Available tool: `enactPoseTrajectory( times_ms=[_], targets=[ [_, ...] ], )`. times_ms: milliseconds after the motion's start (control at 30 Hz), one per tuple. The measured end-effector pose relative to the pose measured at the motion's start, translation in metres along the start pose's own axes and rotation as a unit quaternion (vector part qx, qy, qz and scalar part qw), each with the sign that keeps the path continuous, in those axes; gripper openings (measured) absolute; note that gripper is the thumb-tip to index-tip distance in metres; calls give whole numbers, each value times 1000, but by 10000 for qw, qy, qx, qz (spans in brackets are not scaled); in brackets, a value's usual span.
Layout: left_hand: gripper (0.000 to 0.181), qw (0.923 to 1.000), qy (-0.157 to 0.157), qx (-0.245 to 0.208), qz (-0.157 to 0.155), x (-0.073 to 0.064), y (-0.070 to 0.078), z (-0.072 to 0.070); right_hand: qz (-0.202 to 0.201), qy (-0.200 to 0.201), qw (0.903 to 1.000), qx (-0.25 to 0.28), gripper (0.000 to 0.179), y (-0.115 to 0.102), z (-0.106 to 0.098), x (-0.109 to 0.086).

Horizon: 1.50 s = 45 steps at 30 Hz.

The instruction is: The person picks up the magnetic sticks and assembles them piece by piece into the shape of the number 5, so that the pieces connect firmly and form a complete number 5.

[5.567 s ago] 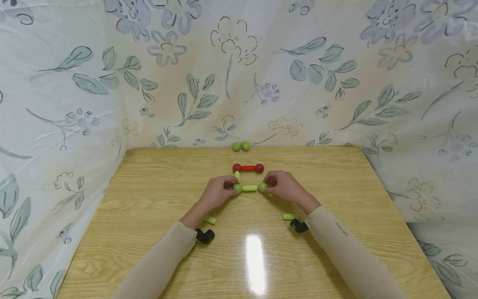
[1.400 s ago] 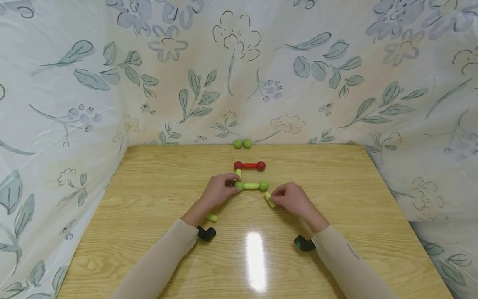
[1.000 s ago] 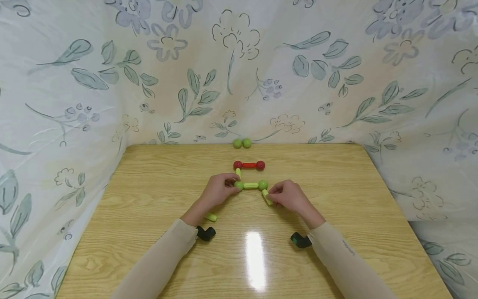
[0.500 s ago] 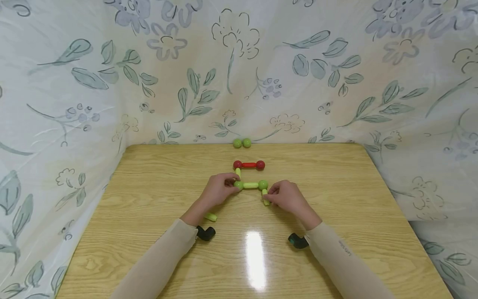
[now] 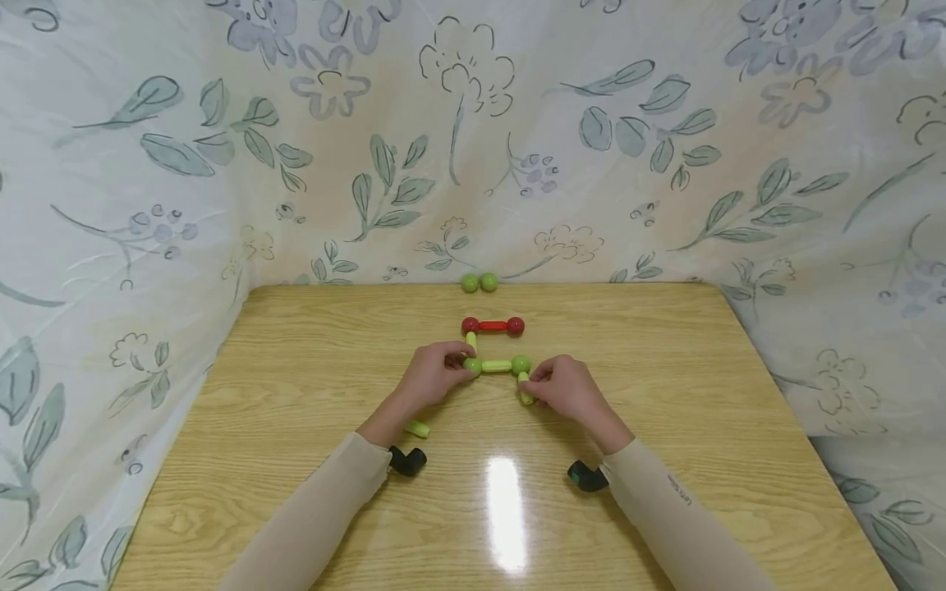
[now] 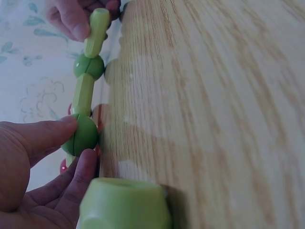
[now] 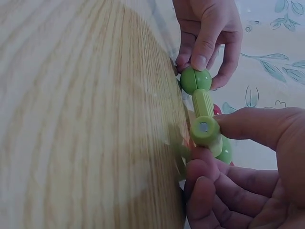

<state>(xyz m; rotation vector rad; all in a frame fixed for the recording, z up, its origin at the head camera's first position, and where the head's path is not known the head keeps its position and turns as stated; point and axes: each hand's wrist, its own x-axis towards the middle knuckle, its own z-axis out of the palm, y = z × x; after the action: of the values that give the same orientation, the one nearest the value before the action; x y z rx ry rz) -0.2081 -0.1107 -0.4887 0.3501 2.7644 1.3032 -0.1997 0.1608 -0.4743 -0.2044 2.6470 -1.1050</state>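
My left hand [image 5: 432, 379] pinches a green ball [image 6: 82, 135] between thumb and fingers. From that ball a yellow-green rod [image 5: 496, 366] runs right to a second green ball [image 5: 521, 364]. My right hand [image 5: 567, 386] pinches another yellow-green rod [image 5: 526, 396], its far end at the second ball and its near end pointing toward me. In the right wrist view a small metal disc shows in that rod's end. Behind my left fingertips, a rod [image 5: 471, 339] leads back to a red ball [image 5: 470, 326], joined by a red rod [image 5: 493, 326] to another red ball [image 5: 516, 326].
Two loose green balls [image 5: 479, 282] sit at the table's back edge, by the floral cloth [image 5: 473, 164]. A spare yellow-green rod [image 5: 418, 428] lies beside my left forearm, partly hidden. Black wrist devices [image 5: 408, 461] stick out from both sleeves over the wooden table [image 5: 310, 509].
My right hand let go of the second green ball, took the rod from near its wrist, brought it to that ball and swung it straighter. My left hand stays on its ball.
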Motion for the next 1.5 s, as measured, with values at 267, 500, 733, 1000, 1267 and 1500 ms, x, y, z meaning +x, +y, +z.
enactPoseTrajectory(
  times_ms=[267,500,733,1000,1267,1500],
  targets=[
    [26,10000,-37,46,23,0,1,-2,55,-59,9997,211,23,1,0,2],
    [24,10000,-46,55,3,1,0,-1,-39,-309,9988,384,24,5,-6,5],
    [24,10000,-79,47,-23,1,1,-2,-704,-228,9964,418,22,16,-17,21],
    [25,9999,-98,41,-42,0,3,-2,-1131,-392,9898,768,37,25,-21,43],
    [24,9999,-86,102,8,1,3,-1,-1149,-631,9886,744,32,32,-21,48],
    [24,9999,-40,92,-35,1,3,-1,-1180,-557,9877,860,36,40,-17,49]
  ],
)
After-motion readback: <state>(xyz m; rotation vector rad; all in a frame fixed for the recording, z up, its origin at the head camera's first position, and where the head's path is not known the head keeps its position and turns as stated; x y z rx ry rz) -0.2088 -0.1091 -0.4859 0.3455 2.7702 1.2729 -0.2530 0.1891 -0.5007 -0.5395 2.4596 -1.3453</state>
